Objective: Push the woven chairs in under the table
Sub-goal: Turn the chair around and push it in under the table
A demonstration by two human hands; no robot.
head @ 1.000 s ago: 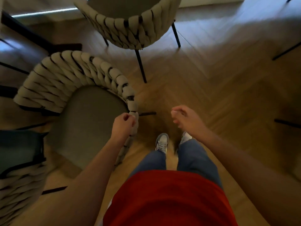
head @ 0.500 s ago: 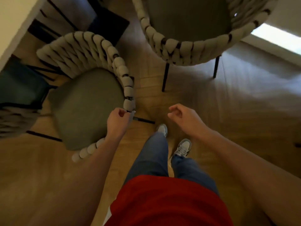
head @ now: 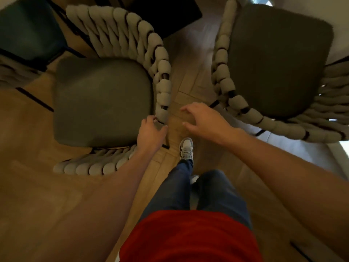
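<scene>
Two chairs: a left chair (head: 102, 103) is seen at 9 o'clock of the hands and a right chair (head: 273, 59) at 1 o'clock, both standing on the wooden floor (head: 28, 186), well apart.
Surface: only a dark slab (head: 166, 14) is seen at 12 o'clock; whether it is the surface cannot be told.
Left hand: the left hand (head: 151, 135) is laid on the end of the left chair's woven back rim (head: 162, 72), fingers loosely curled around it, not clenched.
Right hand: the right hand (head: 204, 120) is held released, fingers spread, over the floor between the chairs, touching nothing.
Handling: the chairs are judged fairly light on thin dark metal legs (head: 34, 97), likely to scrape or catch on the floor joints. The thick cord is judged soft and yielding, so a push there may be absorbed.
Where to hold: the top of the back rim, gripped through to the stiff frame, with both hands set apart, is judged best to prevent swivelling.
</scene>
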